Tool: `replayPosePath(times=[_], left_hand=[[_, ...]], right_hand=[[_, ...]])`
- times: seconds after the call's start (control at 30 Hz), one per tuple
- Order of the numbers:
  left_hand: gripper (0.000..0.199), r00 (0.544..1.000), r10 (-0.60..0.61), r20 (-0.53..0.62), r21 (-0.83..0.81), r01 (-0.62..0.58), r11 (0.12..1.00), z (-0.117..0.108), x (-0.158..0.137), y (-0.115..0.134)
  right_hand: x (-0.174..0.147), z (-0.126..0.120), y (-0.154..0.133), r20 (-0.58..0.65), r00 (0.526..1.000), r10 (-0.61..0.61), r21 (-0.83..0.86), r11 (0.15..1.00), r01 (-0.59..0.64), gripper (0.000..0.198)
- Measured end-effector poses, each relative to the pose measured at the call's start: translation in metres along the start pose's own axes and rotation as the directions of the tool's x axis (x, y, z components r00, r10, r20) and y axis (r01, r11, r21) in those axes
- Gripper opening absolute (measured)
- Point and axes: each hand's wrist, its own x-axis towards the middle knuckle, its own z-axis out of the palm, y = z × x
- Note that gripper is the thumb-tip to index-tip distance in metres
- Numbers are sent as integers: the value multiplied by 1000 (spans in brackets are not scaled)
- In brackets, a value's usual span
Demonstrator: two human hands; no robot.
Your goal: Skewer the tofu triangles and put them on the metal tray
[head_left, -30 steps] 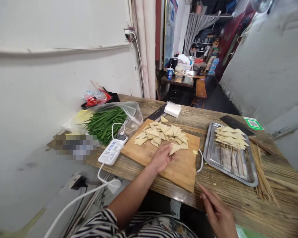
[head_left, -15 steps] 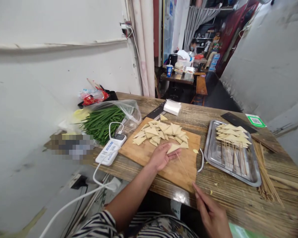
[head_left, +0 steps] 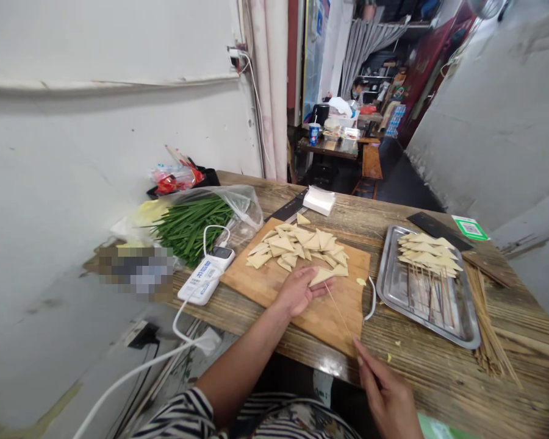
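Observation:
Over the cutting board [head_left: 251, 285], my left hand [head_left: 299, 291] holds a pale tofu-sheet triangle [head_left: 320, 276] between thumb and fingers. My right hand [head_left: 387, 384] pinches the lower end of a thin bamboo skewer [head_left: 340, 310] near the table's front edge. The skewer slants up to the triangle, its tip at or in the triangle's lower edge; how deep I cannot tell. Just beyond my left hand lies a heap of similar triangles [head_left: 297, 241]. To the right, a metal tray [head_left: 384, 280] carries several skewered triangles [head_left: 427, 250].
Loose bamboo skewers [head_left: 487, 329] lie right of the tray. Green chives [head_left: 192, 225] in a plastic bag and a white power strip [head_left: 205, 277] with cables are at the left. A knife [head_left: 288, 207] and white tissues [head_left: 319, 200] lie behind the board. A person [head_left: 357, 91] is far back.
The view has shifted slightly. Both hands keep nearly the same pose, with the triangle and skewer still held together.

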Motion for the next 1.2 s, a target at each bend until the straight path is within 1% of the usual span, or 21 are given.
replayPosePath(times=[0.3,0.63,0.8,0.97,1.07,1.2], left_hand=[[15,1000,12,13,2,-12,1000,0,0,0],[14,1000,1,23,-12,-1,1000,1,-1,1],[14,1000,-7,6,4,7,1000,0,1,0],[15,999,-21,26,32,20,999,-1,2,-1],[15,999,-22,33,34,20,999,0,1,-1],[14,998,-25,51,39,23,999,0,0,-1]], right_hand=[[1,-1,-4,-26,999,-26,4,1000,26,33],[3,0,-4,-17,1000,-26,-5,1000,26,33],[2,0,-6,25,1000,9,-1,1000,-9,35],[3,4,-10,16,999,39,57,998,-40,36],[5,7,-13,34,998,59,92,994,-62,38],[10,11,-18,21,998,59,97,993,-61,39]])
